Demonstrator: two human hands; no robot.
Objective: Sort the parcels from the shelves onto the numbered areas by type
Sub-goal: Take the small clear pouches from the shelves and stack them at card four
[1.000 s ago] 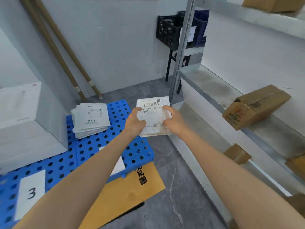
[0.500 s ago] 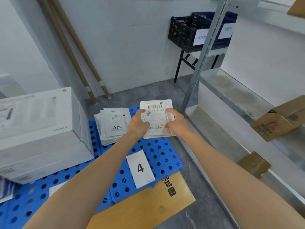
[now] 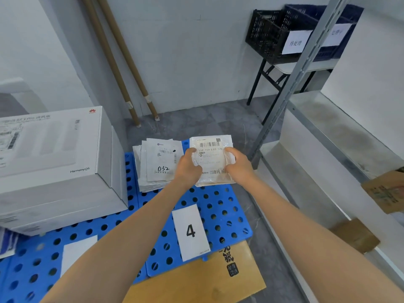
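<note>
Flat white plastic mailer bag with a barcode label [image 3: 211,159] is held just beyond the white card numbered 4 [image 3: 190,231], over the blue perforated plastic panel [image 3: 220,206] on which that card lies; contact with the panel cannot be told. The bag is pinched at both side edges, by the left hand [image 3: 188,169] and the right hand [image 3: 239,169], with thumbs laid on top. It is judged light, thin and floppy, with wrinkled, likely slick film, and not fragile. Two-edge support is advised against sag. A stack of similar white mailers [image 3: 157,165] lies beyond the card, to its left.
</note>
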